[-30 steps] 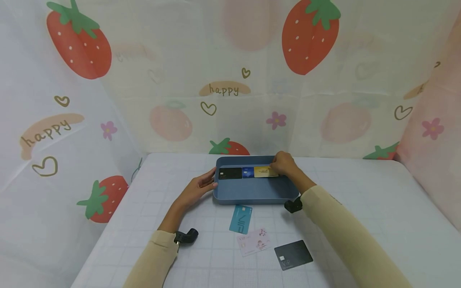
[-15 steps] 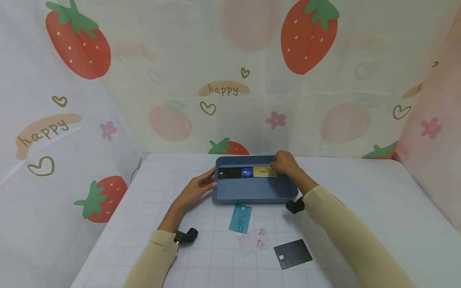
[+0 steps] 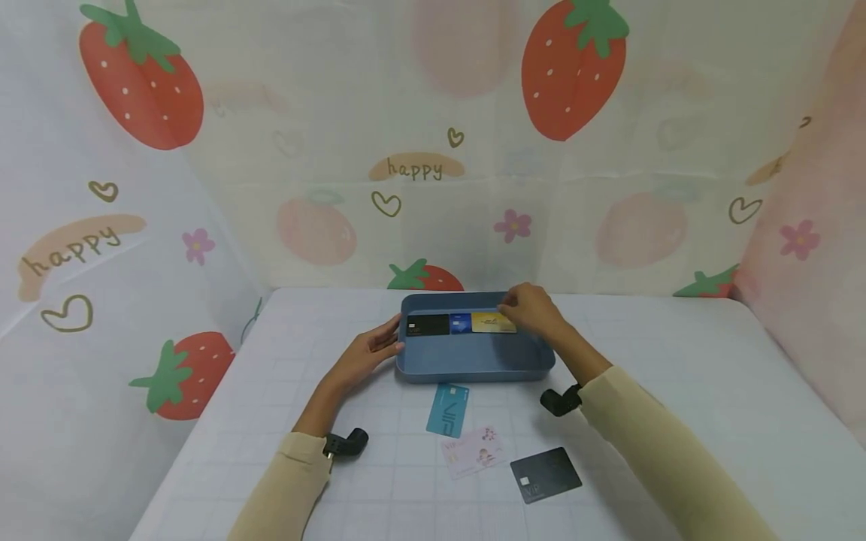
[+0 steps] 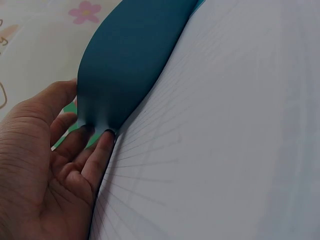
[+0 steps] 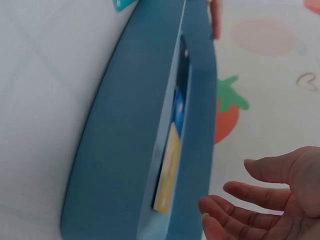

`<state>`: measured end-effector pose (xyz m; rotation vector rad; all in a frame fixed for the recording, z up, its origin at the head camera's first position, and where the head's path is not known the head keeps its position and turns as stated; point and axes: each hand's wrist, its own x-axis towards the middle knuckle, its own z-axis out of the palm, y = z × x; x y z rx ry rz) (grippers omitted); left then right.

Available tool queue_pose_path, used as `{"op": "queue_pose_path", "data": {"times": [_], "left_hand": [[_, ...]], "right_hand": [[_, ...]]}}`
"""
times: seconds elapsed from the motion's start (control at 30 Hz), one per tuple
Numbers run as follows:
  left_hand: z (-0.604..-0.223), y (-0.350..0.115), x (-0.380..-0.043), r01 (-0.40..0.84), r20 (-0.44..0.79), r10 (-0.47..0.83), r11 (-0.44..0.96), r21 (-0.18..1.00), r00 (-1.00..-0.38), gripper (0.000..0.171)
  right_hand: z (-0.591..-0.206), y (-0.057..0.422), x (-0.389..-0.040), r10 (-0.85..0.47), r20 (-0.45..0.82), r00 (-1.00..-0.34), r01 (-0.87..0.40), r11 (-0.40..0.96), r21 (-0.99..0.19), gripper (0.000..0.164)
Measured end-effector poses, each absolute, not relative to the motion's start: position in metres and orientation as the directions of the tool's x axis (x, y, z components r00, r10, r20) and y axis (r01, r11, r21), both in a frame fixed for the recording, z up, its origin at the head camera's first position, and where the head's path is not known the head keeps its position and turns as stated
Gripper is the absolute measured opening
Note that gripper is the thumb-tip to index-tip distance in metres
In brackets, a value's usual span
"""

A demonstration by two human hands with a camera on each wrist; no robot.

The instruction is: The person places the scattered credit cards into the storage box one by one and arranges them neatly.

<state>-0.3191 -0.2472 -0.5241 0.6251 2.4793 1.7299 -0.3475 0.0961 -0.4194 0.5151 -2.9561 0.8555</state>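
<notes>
The left grip (image 3: 365, 359) rested its fingers against the left end of the tray (image 3: 473, 359), probably to steady it. The right grip (image 3: 531, 308) hung near the gold card (image 3: 494, 324), fingers loose and holding nothing. Inside, the black card (image 3: 428, 325), blue card (image 3: 461, 324) and gold card formed a row — perhaps overlapped, since the blue showed narrower. A teal card (image 3: 447, 410), pink card (image 3: 473, 452) and dark grey card (image 3: 546, 475) lay askew on the tabletop (image 3: 710, 361) — thin, rounded-corner rectangles beside the tray's smooth, matte, upturned walls.
</notes>
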Motion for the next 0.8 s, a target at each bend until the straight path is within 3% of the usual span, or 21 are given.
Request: {"op": "queue_pose_path", "data": {"times": [0.8], "left_hand": [[-0.526,-0.246,-0.320,0.309,0.200,0.355,0.282,0.908,-0.913,0.067]], "right_hand": [[-0.395,0.114,-0.272,-0.321,0.197,-0.926,-0.374,0.729,-0.573,0.032]]}}
